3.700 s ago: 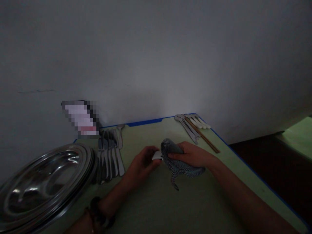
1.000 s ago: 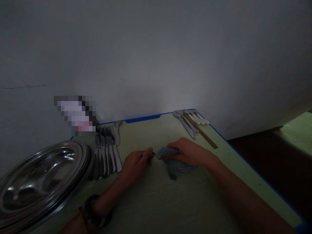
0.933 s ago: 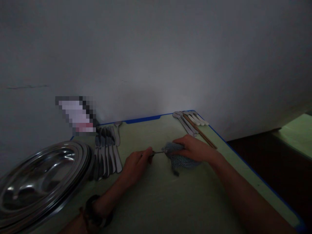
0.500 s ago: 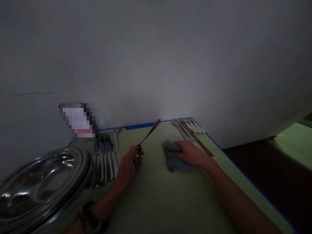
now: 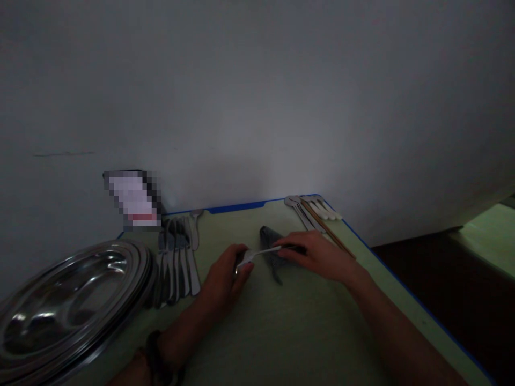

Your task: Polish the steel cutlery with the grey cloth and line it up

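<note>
A metal spoon (image 5: 265, 250) spans the space between my two hands, held nearly level over the table. My left hand (image 5: 227, 271) is closed round its bowl end, which shows partly between thumb and fingers. With fingertips pinched together, my right hand (image 5: 316, 254) grips the end of the handle. A grey-blue cloth (image 5: 274, 260) sits beneath and just left of my right hand; whether the fingers also touch it, I cannot tell.
Stacked oval metal trays (image 5: 76, 370) stand at left, beside a row of table knives (image 5: 177, 268) and another spoon (image 5: 196, 228). Spoons (image 5: 301, 214), wooden chopsticks (image 5: 333, 236) and white-handled cutlery (image 5: 324, 209) lie back right. A blurred phone-like object (image 5: 132, 198) leans against the wall.
The spoon has swung from pointing up and away to nearly level, its handle toward the right. My right hand has let the cloth down and taken the handle end.
</note>
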Action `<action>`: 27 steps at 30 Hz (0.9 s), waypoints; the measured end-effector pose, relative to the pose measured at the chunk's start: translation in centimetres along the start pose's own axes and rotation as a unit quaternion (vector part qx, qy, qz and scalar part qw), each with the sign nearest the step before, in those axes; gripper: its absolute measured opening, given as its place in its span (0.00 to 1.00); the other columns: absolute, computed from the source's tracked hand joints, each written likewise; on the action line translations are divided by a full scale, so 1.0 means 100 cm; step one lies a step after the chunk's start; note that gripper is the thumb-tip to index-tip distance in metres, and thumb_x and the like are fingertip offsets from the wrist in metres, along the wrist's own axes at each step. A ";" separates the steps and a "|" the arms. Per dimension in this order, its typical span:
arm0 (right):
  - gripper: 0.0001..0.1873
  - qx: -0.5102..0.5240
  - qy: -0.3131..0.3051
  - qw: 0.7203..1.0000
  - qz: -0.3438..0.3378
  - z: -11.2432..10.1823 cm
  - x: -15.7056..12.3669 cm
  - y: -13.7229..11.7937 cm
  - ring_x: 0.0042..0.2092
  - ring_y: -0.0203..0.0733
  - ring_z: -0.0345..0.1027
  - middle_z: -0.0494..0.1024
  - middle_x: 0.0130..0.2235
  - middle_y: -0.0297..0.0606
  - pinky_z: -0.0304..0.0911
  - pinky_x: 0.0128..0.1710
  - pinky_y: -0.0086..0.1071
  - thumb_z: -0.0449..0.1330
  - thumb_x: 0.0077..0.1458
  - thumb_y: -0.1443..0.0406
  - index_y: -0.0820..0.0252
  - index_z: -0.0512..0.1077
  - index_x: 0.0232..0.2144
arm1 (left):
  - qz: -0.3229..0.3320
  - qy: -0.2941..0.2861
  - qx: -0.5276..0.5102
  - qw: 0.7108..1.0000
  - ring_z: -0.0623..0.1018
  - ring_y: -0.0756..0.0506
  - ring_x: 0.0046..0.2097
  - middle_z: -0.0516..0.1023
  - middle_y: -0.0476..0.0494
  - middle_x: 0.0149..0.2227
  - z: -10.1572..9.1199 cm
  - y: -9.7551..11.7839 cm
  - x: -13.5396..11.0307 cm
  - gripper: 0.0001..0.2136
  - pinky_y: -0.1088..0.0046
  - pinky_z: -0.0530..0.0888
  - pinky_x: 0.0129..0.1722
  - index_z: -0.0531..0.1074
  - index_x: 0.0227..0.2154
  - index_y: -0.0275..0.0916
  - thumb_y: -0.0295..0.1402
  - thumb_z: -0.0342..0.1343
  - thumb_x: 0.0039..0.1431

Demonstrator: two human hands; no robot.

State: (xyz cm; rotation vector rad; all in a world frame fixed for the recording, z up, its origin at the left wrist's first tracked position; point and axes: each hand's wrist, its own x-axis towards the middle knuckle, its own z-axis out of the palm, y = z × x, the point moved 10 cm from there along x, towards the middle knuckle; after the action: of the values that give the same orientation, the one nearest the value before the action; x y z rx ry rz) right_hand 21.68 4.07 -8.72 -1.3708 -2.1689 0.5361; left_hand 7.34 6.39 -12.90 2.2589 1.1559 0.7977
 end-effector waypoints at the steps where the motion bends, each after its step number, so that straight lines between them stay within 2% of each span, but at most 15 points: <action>1: 0.14 -0.009 -0.003 1.000 -0.004 -0.001 -0.001 0.000 0.37 0.38 0.69 0.77 0.37 0.37 0.61 0.38 0.32 0.52 0.56 0.57 0.55 0.73 0.40 | 0.000 0.001 -0.015 1.000 0.74 0.43 0.42 0.73 0.40 0.41 0.002 -0.001 0.000 0.13 0.64 0.71 0.42 0.62 0.44 0.39 0.39 0.44 0.60; 3: 0.14 -0.012 0.016 1.000 0.005 -0.012 -0.002 0.006 0.37 0.38 0.69 0.77 0.36 0.37 0.60 0.38 0.31 0.52 0.56 0.57 0.56 0.73 0.38 | -0.002 0.013 -0.045 0.999 0.73 0.44 0.43 0.71 0.40 0.43 0.004 -0.003 0.001 0.17 0.64 0.71 0.43 0.57 0.50 0.39 0.38 0.45 0.60; 6: 0.16 -0.027 0.116 0.990 0.076 -0.040 -0.007 0.032 0.39 0.40 0.69 0.77 0.38 0.40 0.60 0.38 0.32 0.50 0.56 0.56 0.59 0.72 0.39 | 0.026 0.011 -0.044 0.999 0.72 0.44 0.48 0.66 0.37 0.52 0.007 0.002 0.001 0.29 0.62 0.70 0.46 0.40 0.60 0.41 0.37 0.47 0.60; 8: 0.19 -0.053 0.191 0.969 0.145 -0.054 -0.014 0.053 0.40 0.43 0.70 0.76 0.39 0.43 0.61 0.39 0.33 0.46 0.58 0.57 0.61 0.69 0.42 | 0.081 -0.034 0.010 0.996 0.63 0.41 0.56 0.57 0.37 0.60 0.015 0.015 0.000 0.33 0.58 0.66 0.52 0.35 0.61 0.43 0.36 0.48 0.59; 10: 0.20 -0.094 0.224 0.949 0.202 -0.055 -0.016 0.068 0.41 0.46 0.70 0.76 0.40 0.47 0.60 0.40 0.35 0.42 0.60 0.59 0.64 0.67 0.45 | 0.146 -0.097 0.077 0.982 0.52 0.40 0.62 0.49 0.43 0.64 0.027 0.030 -0.006 0.31 0.55 0.59 0.57 0.39 0.62 0.45 0.36 0.47 0.60; 12: 0.21 -0.147 0.219 0.935 0.237 -0.046 -0.015 0.078 0.42 0.48 0.70 0.75 0.41 0.49 0.60 0.41 0.37 0.40 0.60 0.62 0.66 0.66 0.45 | 0.192 -0.146 0.120 0.963 0.47 0.40 0.64 0.49 0.47 0.64 0.037 0.039 -0.013 0.27 0.54 0.56 0.59 0.44 0.61 0.47 0.38 0.46 0.61; 14: 0.21 -0.200 0.200 0.925 0.253 -0.035 -0.011 0.082 0.44 0.47 0.69 0.74 0.43 0.49 0.59 0.43 0.36 0.39 0.60 0.64 0.66 0.66 0.46 | 0.211 -0.169 0.137 0.953 0.47 0.39 0.64 0.52 0.49 0.63 0.042 0.044 -0.017 0.25 0.52 0.56 0.59 0.47 0.61 0.49 0.39 0.45 0.61; 16: 0.20 -0.250 0.165 0.917 0.263 -0.023 -0.006 0.084 0.45 0.46 0.68 0.74 0.44 0.49 0.59 0.43 0.35 0.38 0.60 0.65 0.64 0.66 0.46 | 0.208 -0.167 0.140 0.954 0.49 0.39 0.63 0.55 0.48 0.62 0.042 0.043 -0.018 0.26 0.52 0.56 0.58 0.46 0.61 0.48 0.40 0.45 0.61; 19: 0.19 -0.316 0.110 0.901 0.276 -0.012 -0.001 0.085 0.42 0.46 0.70 0.75 0.41 0.49 0.60 0.40 0.34 0.39 0.60 0.65 0.64 0.68 0.42 | 0.189 -0.152 0.142 0.960 0.54 0.39 0.61 0.60 0.44 0.60 0.041 0.040 -0.016 0.26 0.54 0.59 0.57 0.46 0.61 0.45 0.41 0.45 0.61; 23: 0.20 -0.352 0.109 0.888 0.274 -0.010 0.003 0.080 0.38 0.45 0.72 0.77 0.39 0.46 0.60 0.35 0.33 0.40 0.60 0.63 0.58 0.65 0.49 | 0.191 -0.143 0.151 0.959 0.58 0.39 0.59 0.64 0.42 0.56 0.040 0.040 -0.016 0.22 0.54 0.61 0.56 0.56 0.57 0.45 0.41 0.45 0.61; 25: 0.20 -0.350 0.112 0.891 0.268 -0.007 0.005 0.077 0.36 0.44 0.72 0.77 0.37 0.43 0.60 0.33 0.33 0.42 0.60 0.62 0.52 0.62 0.52 | 0.194 -0.133 0.163 0.958 0.56 0.38 0.60 0.62 0.41 0.57 0.039 0.040 -0.016 0.20 0.53 0.60 0.57 0.61 0.54 0.44 0.42 0.46 0.60; 27: 0.19 -0.348 0.114 0.895 0.254 -0.002 0.007 0.075 0.37 0.45 0.71 0.77 0.37 0.42 0.60 0.34 0.34 0.44 0.59 0.62 0.51 0.63 0.52 | 0.197 -0.120 0.179 0.956 0.51 0.38 0.62 0.58 0.41 0.59 0.037 0.041 -0.015 0.17 0.52 0.57 0.58 0.64 0.50 0.42 0.41 0.46 0.60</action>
State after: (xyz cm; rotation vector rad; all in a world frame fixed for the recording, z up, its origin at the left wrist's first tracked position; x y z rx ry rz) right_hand 26.88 7.75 -12.70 -2.2758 -1.8582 -0.2784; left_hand 11.43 2.42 -13.39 2.8507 0.7937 0.4541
